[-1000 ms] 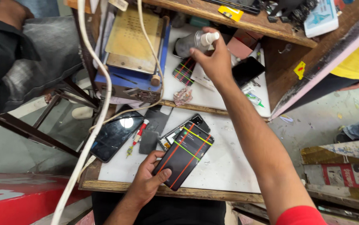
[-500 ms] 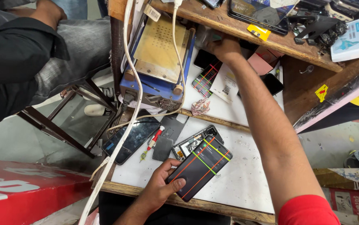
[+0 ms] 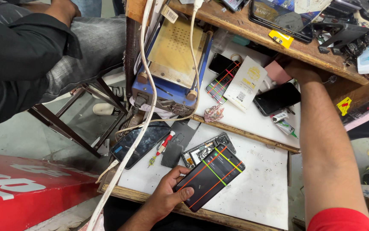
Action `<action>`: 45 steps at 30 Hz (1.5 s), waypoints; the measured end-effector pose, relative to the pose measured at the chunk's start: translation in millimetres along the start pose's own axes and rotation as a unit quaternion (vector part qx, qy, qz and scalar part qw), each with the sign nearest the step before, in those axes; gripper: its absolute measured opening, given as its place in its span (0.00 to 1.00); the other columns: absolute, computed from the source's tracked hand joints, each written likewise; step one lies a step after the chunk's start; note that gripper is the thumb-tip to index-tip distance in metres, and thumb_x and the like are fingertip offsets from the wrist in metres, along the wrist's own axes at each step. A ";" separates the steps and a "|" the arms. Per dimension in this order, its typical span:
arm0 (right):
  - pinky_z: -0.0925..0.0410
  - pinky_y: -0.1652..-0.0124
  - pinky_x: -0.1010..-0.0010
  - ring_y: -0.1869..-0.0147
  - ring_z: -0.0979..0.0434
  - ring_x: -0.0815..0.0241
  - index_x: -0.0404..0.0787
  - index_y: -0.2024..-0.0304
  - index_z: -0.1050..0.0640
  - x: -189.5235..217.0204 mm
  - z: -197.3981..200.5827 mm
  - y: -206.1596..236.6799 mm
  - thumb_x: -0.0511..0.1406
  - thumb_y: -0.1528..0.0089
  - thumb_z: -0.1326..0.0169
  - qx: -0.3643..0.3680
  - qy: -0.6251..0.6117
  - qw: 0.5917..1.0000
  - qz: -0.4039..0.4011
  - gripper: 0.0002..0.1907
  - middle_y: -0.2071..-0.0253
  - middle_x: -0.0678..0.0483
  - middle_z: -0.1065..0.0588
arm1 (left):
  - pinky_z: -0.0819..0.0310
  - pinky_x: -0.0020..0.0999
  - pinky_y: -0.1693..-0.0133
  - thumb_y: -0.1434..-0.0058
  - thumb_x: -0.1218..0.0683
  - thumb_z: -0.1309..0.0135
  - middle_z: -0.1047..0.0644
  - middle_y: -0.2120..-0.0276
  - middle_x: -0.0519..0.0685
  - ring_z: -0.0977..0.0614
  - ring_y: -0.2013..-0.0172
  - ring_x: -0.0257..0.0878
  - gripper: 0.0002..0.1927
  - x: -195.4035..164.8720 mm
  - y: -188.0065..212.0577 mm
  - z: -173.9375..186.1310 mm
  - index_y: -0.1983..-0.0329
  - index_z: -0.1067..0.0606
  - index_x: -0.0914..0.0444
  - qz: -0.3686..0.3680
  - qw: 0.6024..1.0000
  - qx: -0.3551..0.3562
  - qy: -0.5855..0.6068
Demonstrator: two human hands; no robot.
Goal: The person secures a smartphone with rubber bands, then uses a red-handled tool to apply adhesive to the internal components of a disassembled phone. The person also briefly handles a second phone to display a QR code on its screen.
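A flat black rectangular phone screen panel [image 3: 209,177], crossed by red, green and yellow lines, is grasped at its lower end by the fingers of the left hand [image 3: 169,194] over the white worktop [image 3: 257,192]. It is tilted over an opened phone body [image 3: 206,149]. The right hand [image 3: 293,68] is reached under the wooden shelf [image 3: 253,32]; its finger state cannot be told.

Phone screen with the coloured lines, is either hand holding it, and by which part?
The left hand grips the phone screen at its near lower corner, thumb on top. The right hand reaches under the shelf; its grasp cannot be told.
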State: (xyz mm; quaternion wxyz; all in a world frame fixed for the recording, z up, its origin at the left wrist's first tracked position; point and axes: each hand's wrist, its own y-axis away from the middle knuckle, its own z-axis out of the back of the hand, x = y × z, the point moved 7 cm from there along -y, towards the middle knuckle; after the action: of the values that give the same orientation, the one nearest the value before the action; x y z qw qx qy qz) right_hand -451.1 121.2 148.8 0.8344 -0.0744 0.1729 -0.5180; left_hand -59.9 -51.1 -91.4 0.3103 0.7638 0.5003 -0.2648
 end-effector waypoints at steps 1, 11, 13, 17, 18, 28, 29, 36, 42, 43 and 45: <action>0.42 0.36 0.46 0.31 0.34 0.34 0.39 0.36 0.28 -2.3 -3.2 -0.8 0.48 0.31 0.51 0.012 -0.006 1.000 0.005 0.27 0.35 0.38 0.31 | 0.22 0.33 0.50 0.38 0.52 0.39 0.19 0.55 0.57 0.18 0.52 0.37 0.28 0.5 -0.4 0.3 0.40 0.35 0.65 0.001 1.000 -0.004 0.002; 0.39 0.35 0.50 0.31 0.32 0.37 0.39 0.37 0.26 -17.6 3.9 3.2 0.48 0.28 0.47 -0.068 -0.017 0.998 0.002 0.25 0.34 0.40 0.28 | 0.22 0.33 0.51 0.39 0.53 0.38 0.19 0.54 0.58 0.19 0.53 0.37 0.27 -2.3 -0.9 -1.9 0.41 0.34 0.67 -0.024 0.999 -0.022 0.011; 0.39 0.36 0.48 0.32 0.32 0.37 0.38 0.37 0.26 -21.5 9.6 9.9 0.49 0.28 0.45 -0.069 -0.036 0.997 -0.011 0.26 0.35 0.39 0.28 | 0.23 0.33 0.51 0.39 0.53 0.38 0.19 0.54 0.57 0.19 0.54 0.37 0.27 -2.0 -0.8 -2.5 0.40 0.34 0.67 -0.022 0.999 -0.023 0.014; 0.38 0.39 0.49 0.35 0.30 0.38 0.40 0.38 0.25 -26.5 19.1 26.6 0.51 0.34 0.40 -0.075 -0.014 0.997 0.005 0.30 0.40 0.41 0.26 | 0.24 0.32 0.52 0.40 0.54 0.38 0.19 0.54 0.56 0.19 0.54 0.36 0.28 -0.5 -1.4 -3.1 0.40 0.34 0.66 -0.017 0.999 -0.027 0.010; 0.37 0.39 0.50 0.36 0.29 0.39 0.41 0.39 0.25 -25.3 20.9 29.1 0.51 0.36 0.40 -0.084 0.001 0.996 0.024 0.30 0.40 0.41 0.26 | 0.24 0.32 0.53 0.40 0.54 0.38 0.19 0.55 0.57 0.19 0.55 0.37 0.28 -0.3 -1.7 -3.1 0.40 0.34 0.66 -0.018 0.999 -0.028 0.012; 0.40 0.36 0.54 0.30 0.34 0.43 0.44 0.36 0.27 -16.8 -18.1 15.7 0.45 0.34 0.51 0.122 0.008 0.992 0.016 0.26 0.32 0.42 0.31 | 0.24 0.31 0.53 0.38 0.54 0.37 0.19 0.56 0.55 0.20 0.57 0.35 0.27 -1.0 1.2 -5.6 0.40 0.33 0.66 -0.055 0.998 -0.026 0.008; 0.41 0.37 0.51 0.30 0.35 0.41 0.43 0.35 0.29 -11.3 -12.4 13.0 0.45 0.33 0.53 0.091 0.005 0.995 0.045 0.26 0.32 0.41 0.32 | 0.24 0.31 0.52 0.38 0.54 0.36 0.20 0.56 0.55 0.20 0.56 0.35 0.27 -1.6 2.0 -6.0 0.40 0.33 0.67 -0.061 0.998 -0.024 0.013; 0.28 0.45 0.63 0.40 0.21 0.54 0.50 0.36 0.27 -11.3 20.1 26.8 0.59 0.23 0.51 -0.224 0.237 0.940 0.101 0.26 0.38 0.52 0.22 | 0.23 0.32 0.55 0.39 0.54 0.38 0.19 0.56 0.54 0.20 0.57 0.34 0.26 0.2 1.3 -1.1 0.41 0.32 0.66 -0.045 0.998 -0.034 0.016; 0.28 0.57 0.67 0.59 0.18 0.57 0.40 0.54 0.17 -55.2 -24.2 130.3 0.40 0.33 0.41 -0.012 -0.268 0.953 -0.143 0.11 0.61 0.47 0.19 | 0.25 0.32 0.55 0.39 0.55 0.36 0.20 0.55 0.54 0.20 0.57 0.36 0.27 4.3 -0.9 1.0 0.41 0.33 0.67 -0.065 0.996 -0.016 0.061; 0.28 0.59 0.68 0.62 0.17 0.57 0.39 0.57 0.15 -53.4 -24.0 155.4 0.37 0.34 0.39 0.002 -0.281 0.949 -0.145 0.09 0.65 0.47 0.19 | 0.24 0.32 0.54 0.39 0.56 0.37 0.20 0.55 0.54 0.20 0.57 0.36 0.26 4.7 -1.5 1.4 0.41 0.33 0.67 -0.070 0.996 -0.011 0.061; 0.28 0.59 0.69 0.62 0.18 0.60 0.39 0.58 0.15 -45.6 -19.0 192.0 0.36 0.39 0.37 0.003 -0.279 0.953 -0.114 0.09 0.63 0.48 0.18 | 0.23 0.32 0.53 0.39 0.56 0.38 0.20 0.55 0.55 0.19 0.56 0.37 0.25 6.0 -2.7 1.8 0.42 0.33 0.67 -0.075 0.995 -0.004 0.061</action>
State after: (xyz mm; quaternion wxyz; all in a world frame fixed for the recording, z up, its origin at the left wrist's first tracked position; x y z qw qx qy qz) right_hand -315.4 249.6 82.6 0.7850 -0.2331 -0.0782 -0.5686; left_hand -60.4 -48.0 -97.5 0.2618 0.7378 0.5751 -0.2376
